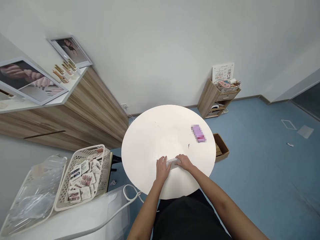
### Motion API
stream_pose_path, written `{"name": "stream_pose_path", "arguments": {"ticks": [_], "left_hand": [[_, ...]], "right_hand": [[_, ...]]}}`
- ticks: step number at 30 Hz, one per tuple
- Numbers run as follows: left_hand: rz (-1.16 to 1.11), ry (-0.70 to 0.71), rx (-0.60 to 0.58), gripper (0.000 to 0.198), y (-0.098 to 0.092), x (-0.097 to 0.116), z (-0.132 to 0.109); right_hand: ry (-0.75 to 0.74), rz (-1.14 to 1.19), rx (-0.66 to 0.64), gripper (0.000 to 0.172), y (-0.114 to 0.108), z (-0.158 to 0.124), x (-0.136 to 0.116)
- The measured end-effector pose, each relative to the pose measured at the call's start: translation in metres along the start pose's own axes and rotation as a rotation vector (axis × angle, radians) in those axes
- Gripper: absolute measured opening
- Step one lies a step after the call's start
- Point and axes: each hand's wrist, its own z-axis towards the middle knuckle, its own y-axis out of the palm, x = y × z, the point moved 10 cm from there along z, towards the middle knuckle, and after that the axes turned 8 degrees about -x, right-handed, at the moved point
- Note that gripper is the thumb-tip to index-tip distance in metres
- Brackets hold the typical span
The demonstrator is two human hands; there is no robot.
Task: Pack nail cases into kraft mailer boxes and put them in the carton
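Near the front edge of the round white table [150, 133], my left hand [162, 169] and my right hand [184, 162] hold a small whitish, roll-shaped piece [173, 163] between them. My left hand grips its left end with bent fingers, and my right hand closes over its right end. The piece lies on or just above the tabletop; its material is too small to make out. A purple rectangular thing, blurred out [198, 133], rests on the table's right side. Closer to my right hand is a small dark mark or scrap [188, 146].
Left of the table stand a white basket [103, 173] of packaged nail sets, a basket with clear plastic [37, 186], a white cable [112, 216] and a wooden cabinet [97, 103]. A small shelf unit [207, 96] and a brown box [226, 151] are to the right.
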Motion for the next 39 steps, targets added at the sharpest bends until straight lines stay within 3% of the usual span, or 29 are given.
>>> {"name": "stream_pose_path", "arguments": {"ticks": [2, 5, 10, 14, 18, 28, 35, 39], "left_hand": [[0.112, 0.118, 0.024, 0.049, 0.002, 0.018, -0.006], [0.21, 0.265, -0.047, 0.065, 0.021, 0.038, -0.017], [0.267, 0.197, -0.086, 0.076, 0.048, 0.028, -0.024], [0.279, 0.178, -0.128, 0.071, 0.059, 0.018, -0.019], [0.256, 0.2, -0.16, 0.065, 0.057, 0.013, -0.006], [0.064, 0.285, -0.203, 0.06, 0.04, 0.006, 0.011], [-0.091, 0.183, -0.357, 0.05, 0.035, -0.009, 0.002], [-0.341, 0.069, -0.441, 0.041, 0.026, -0.023, 0.006]], "right_hand": [[0.016, -0.021, 0.002, 0.028, -0.001, 0.006, 0.004], [0.046, -0.031, 0.01, 0.032, -0.002, 0.015, 0.011], [0.076, -0.089, 0.041, 0.037, -0.003, 0.018, 0.01], [-0.032, -0.224, 0.162, 0.045, -0.007, 0.002, -0.011], [-0.19, -0.31, 0.152, 0.051, 0.005, -0.015, -0.029], [-0.153, -0.26, 0.032, 0.066, 0.013, -0.009, -0.019], [-0.118, -0.059, -0.148, 0.056, 0.023, -0.012, -0.007], [-0.075, 0.075, -0.138, 0.037, 0.005, -0.001, -0.001]]}}
